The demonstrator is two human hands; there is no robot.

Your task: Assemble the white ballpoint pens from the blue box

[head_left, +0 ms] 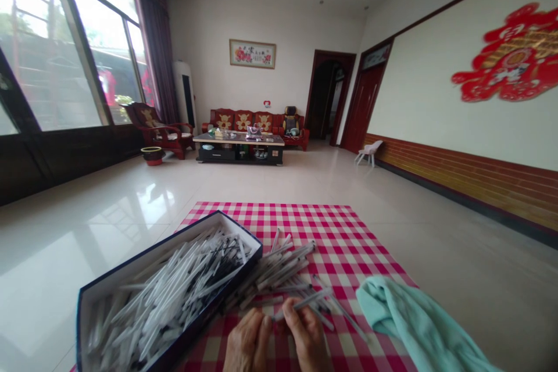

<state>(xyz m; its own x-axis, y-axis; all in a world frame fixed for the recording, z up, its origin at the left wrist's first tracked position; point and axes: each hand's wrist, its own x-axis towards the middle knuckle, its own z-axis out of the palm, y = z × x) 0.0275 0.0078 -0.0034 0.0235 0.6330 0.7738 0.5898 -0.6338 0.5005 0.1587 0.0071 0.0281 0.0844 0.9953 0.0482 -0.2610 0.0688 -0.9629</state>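
Observation:
My right hand [305, 334] is closed, pinching a slim translucent white pen [314, 297] between thumb and fingers. The pen slants down to the left, and its pale lower end reaches the fingertips of my left hand [248, 340], which is closed around that end. A loose pile of similar pens [285, 267], many with dark ends, lies on the cloth just beyond my hands. To the left stands a long dark-blue box [257, 253] with a white inside, heaped with more pens [174, 285]. Some thin black pieces show among them.
A pink-and-white checked tablecloth [340, 229] covers the table. A mint-green cloth [405, 314] lies crumpled at the right edge. Farther off are a low coffee table [239, 139], a wooden sofa [244, 119], an armchair [163, 128] and a small pink-white chair [369, 151].

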